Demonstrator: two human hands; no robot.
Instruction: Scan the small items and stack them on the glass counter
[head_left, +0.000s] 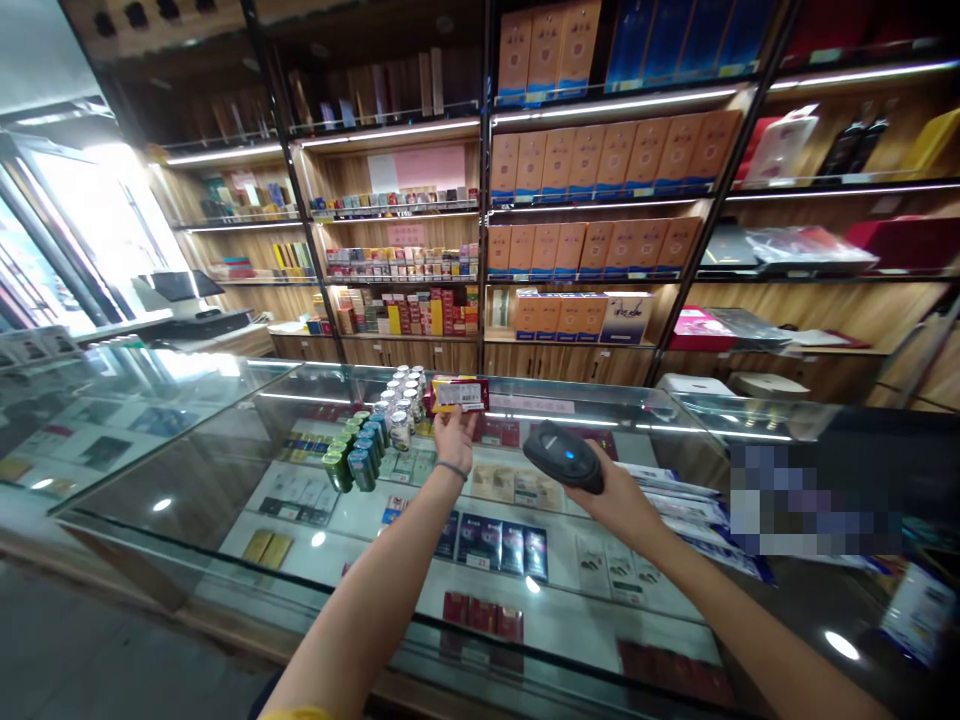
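My left hand (pixel 454 437) reaches out over the glass display counter (pixel 300 560), its fingers closed on the lower edge of a small red and yellow box (pixel 460 394). A white label with a barcode shows on the side of the box facing me. In my right hand (pixel 611 490) is a black handheld barcode scanner (pixel 559 455), with a small blue light lit on its top. The scanner's head points toward the left, apart from the box. Just left of my left hand, several cans (pixel 349 450) with green, blue and pale sides stand in rows on the glass.
Plastic-wrapped packets (pixel 686 510) lie on the counter at right. Below the glass are flat boxes (pixel 480 540) on display. Wooden shelves (pixel 420 350) behind carry small packs and orange boxes (pixel 592 160). A dark monitor (pixel 176 287) stands at the far left.
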